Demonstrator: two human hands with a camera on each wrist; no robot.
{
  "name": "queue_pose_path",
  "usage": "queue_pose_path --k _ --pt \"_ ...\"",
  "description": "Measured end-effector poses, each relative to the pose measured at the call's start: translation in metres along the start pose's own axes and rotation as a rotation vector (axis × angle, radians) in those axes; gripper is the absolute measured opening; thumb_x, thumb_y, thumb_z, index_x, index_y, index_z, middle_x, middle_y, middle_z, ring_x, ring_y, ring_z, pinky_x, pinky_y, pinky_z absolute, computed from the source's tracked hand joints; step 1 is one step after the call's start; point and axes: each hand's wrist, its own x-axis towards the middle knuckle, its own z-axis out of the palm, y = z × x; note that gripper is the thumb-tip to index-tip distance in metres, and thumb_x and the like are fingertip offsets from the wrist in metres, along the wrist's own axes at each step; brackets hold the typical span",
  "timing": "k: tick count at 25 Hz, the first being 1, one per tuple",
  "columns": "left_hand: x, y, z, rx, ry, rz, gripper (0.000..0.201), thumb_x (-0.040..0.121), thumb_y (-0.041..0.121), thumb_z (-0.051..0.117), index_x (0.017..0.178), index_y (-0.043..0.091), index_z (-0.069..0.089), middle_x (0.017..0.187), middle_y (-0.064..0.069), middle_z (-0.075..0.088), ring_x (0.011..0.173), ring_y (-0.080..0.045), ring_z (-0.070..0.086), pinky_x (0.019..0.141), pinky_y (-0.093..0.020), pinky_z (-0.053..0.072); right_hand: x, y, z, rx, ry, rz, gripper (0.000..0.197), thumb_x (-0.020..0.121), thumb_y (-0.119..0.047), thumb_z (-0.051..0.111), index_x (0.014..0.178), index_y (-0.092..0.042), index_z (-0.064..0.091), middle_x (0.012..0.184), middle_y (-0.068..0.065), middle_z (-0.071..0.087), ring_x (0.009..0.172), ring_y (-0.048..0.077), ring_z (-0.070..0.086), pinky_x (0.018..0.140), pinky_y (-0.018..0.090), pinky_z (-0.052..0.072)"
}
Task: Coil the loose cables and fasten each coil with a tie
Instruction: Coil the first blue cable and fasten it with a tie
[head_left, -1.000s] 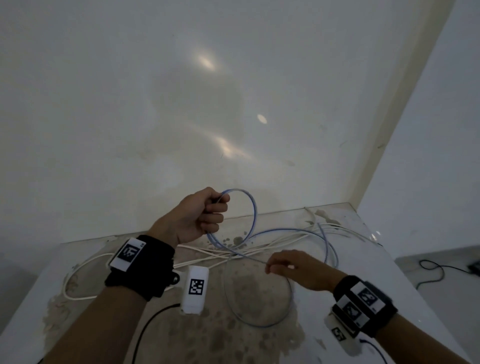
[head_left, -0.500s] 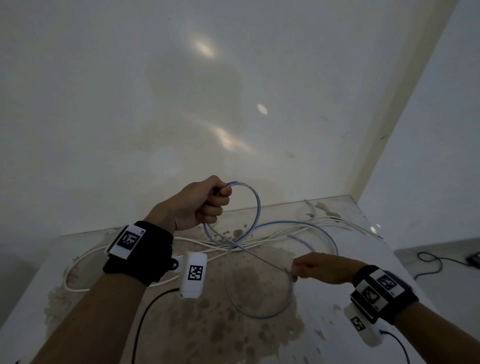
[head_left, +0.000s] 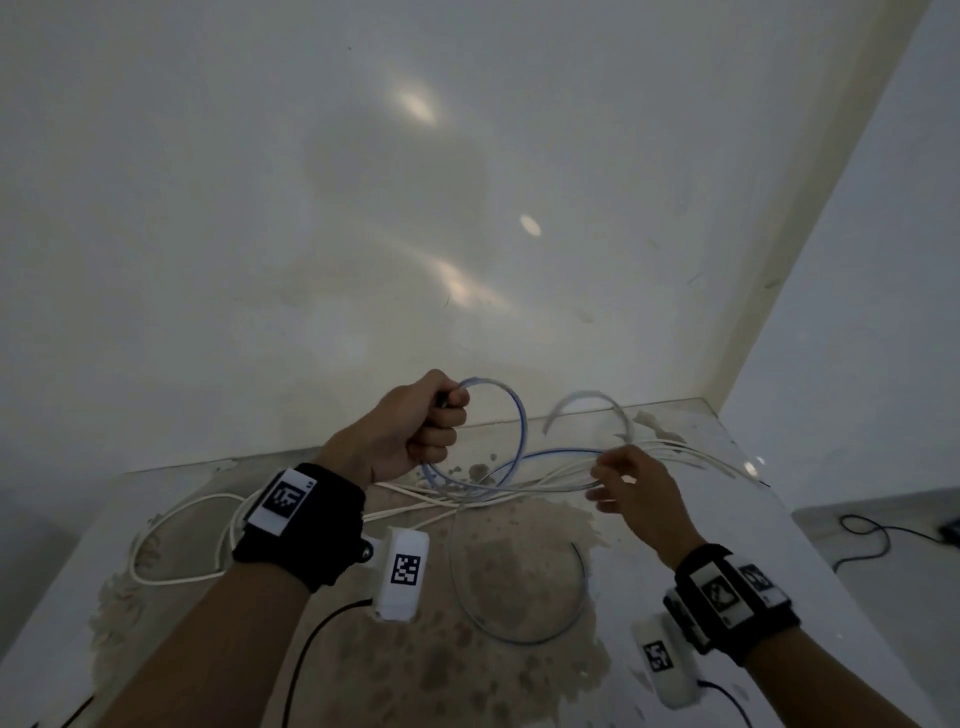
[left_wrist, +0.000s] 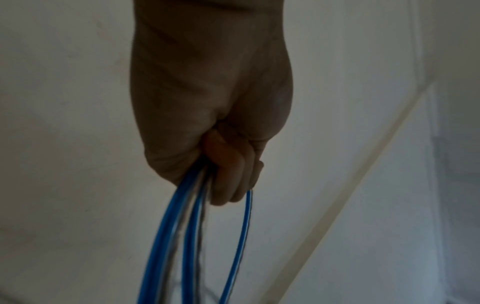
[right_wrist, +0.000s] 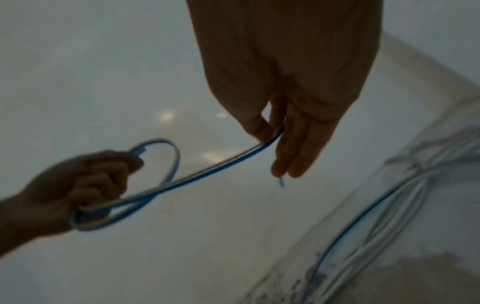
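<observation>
A blue-and-white flat cable loops up from the table. My left hand is raised above the table's far side and grips the gathered loops in a fist; the left wrist view shows the blue strands hanging out below the curled fingers. My right hand is to the right at about the same height and pinches the same cable between thumb and fingers, whose tips stay straight. The rest of the blue cable curves over the table in a wide arc. No tie is in view.
Several white cables lie stretched across the stained white table, from a loop at the left to the far right corner. A wall stands right behind the table. A black cord lies on the floor at the right.
My right hand has risen from the table and moved up toward the left hand, drawing a further length of blue cable with it. The left hand holds its loops in about the same place.
</observation>
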Motion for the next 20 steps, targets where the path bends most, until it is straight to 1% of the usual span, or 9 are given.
queue_pose_path --k 2,4,6,8,11,13,16,18,20 --pt "0.002 -0.008 0.005 0.099 -0.023 -0.035 0.032 0.101 0.024 0.030 0.069 0.019 0.036 0.056 0.008 0.018 0.045 -0.010 0.007 0.036 -0.018 0.015 -0.003 -0.013 0.011 0.260 0.017 0.005 0.031 0.101 0.000 0.046 0.126 -0.017 0.046 0.105 0.015 0.070 0.073 0.031 0.073 0.072 0.040 0.062" --pt "0.000 -0.012 0.008 0.161 -0.065 -0.071 0.034 0.101 0.024 0.030 0.068 0.019 0.036 0.058 0.007 0.017 0.046 -0.010 0.006 0.037 -0.019 0.014 -0.005 -0.030 0.020 0.322 -0.018 -0.048 0.046 0.102 0.000 0.045 0.137 -0.027 0.034 0.108 0.006 0.073 0.071 0.030 0.072 0.069 0.038 0.061" --pt "-0.002 -0.010 0.012 0.193 -0.105 -0.079 0.035 0.101 0.024 0.031 0.067 0.020 0.034 0.059 0.006 0.015 0.047 -0.011 0.005 0.039 -0.020 0.012 -0.008 -0.047 0.027 0.307 -0.052 -0.106 0.035 0.103 -0.004 0.044 0.133 -0.020 0.048 0.111 0.005 0.073 0.063 0.020 0.065 0.063 0.031 0.056" --pt "-0.001 -0.005 0.018 0.278 -0.098 -0.044 0.036 0.101 0.020 0.032 0.065 0.021 0.029 0.057 0.005 0.016 0.045 -0.010 0.007 0.041 -0.021 0.012 -0.013 -0.064 0.030 0.304 -0.076 -0.161 0.028 0.103 -0.009 0.045 0.124 -0.018 0.062 0.103 0.005 0.075 0.059 0.015 0.052 0.058 0.025 0.047" --pt "0.006 -0.002 0.023 0.399 -0.035 -0.007 0.038 0.100 0.014 0.035 0.064 0.021 0.025 0.053 0.005 0.020 0.041 -0.009 0.012 0.042 -0.021 0.014 -0.018 -0.077 0.032 0.377 -0.117 -0.172 0.028 0.104 -0.013 0.045 0.120 -0.019 0.067 0.094 0.007 0.074 0.060 0.014 0.043 0.057 0.026 0.040" --pt "0.010 -0.004 0.021 0.319 -0.065 -0.005 0.036 0.100 0.017 0.033 0.064 0.021 0.027 0.052 0.007 0.020 0.040 -0.008 0.012 0.043 -0.022 0.012 -0.017 -0.081 0.029 0.441 -0.133 -0.159 0.029 0.104 -0.014 0.044 0.120 -0.019 0.067 0.096 0.007 0.074 0.064 0.016 0.044 0.060 0.029 0.038" --pt "0.009 -0.007 0.020 0.017 -0.228 -0.053 0.035 0.096 0.032 0.029 0.067 0.017 0.044 0.053 0.007 0.021 0.041 -0.007 0.012 0.042 -0.020 0.012 -0.011 -0.082 0.022 0.422 -0.154 -0.191 0.030 0.103 -0.013 0.045 0.121 -0.020 0.068 0.096 0.005 0.073 0.077 0.016 0.052 0.062 0.027 0.038" --pt "0.004 -0.007 0.026 -0.116 -0.327 -0.073 0.054 0.095 0.054 0.024 0.077 0.012 0.053 0.059 0.004 0.018 0.047 -0.010 0.011 0.043 -0.023 0.013 -0.008 -0.083 0.017 0.350 -0.185 -0.225 0.031 0.103 -0.014 0.045 0.121 -0.023 0.069 0.089 0.002 0.068 0.072 0.011 0.048 0.063 0.024 0.038" --pt "0.000 -0.004 0.030 -0.099 -0.342 -0.076 0.074 0.089 0.076 0.018 0.082 0.011 0.052 0.066 0.000 0.015 0.053 -0.013 0.009 0.049 -0.029 0.011 -0.005 -0.087 0.011 0.263 -0.213 -0.237 0.032 0.103 -0.013 0.045 0.119 -0.026 0.071 0.086 0.000 0.065 0.072 0.010 0.048 0.068 0.023 0.039"
